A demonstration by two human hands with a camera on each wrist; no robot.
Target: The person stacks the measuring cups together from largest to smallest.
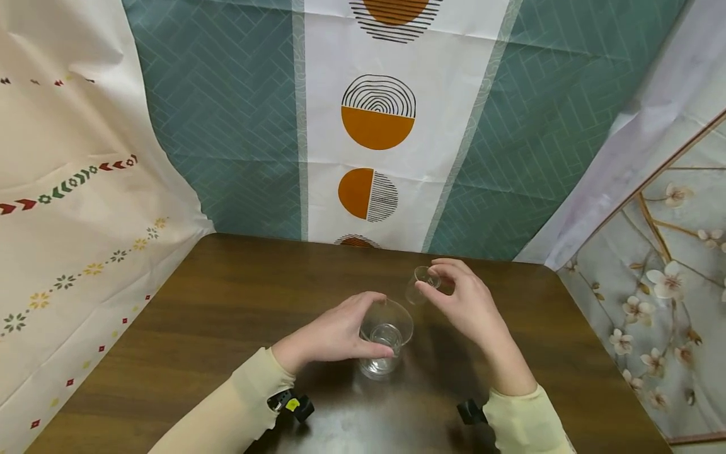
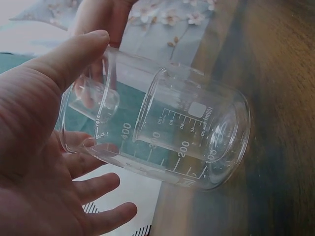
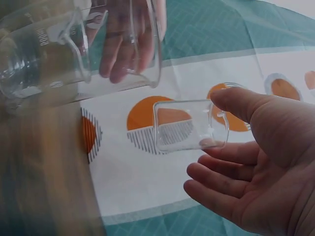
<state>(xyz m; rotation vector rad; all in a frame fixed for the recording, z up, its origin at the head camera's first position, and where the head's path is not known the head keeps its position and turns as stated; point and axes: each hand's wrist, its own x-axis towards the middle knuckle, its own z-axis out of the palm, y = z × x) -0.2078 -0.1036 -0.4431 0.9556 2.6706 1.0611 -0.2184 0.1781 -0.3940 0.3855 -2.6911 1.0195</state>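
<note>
A large clear glass beaker stands upright on the brown table. My left hand grips it near the rim, with the thumb on the near side and fingers round the far side. Inside it sits a smaller beaker with its own white scale, seen through the big beaker's marked wall in the left wrist view. Off to the right, my right hand pinches a tiny clear beaker at its rim between thumb and forefinger. That tiny beaker is raised above the table, beyond and right of the large one.
The dark wooden table meets a green and white patterned cloth at its back edge. A cream cloth hangs on the left, a floral one on the right. Black wrist cameras sit at both sleeves.
</note>
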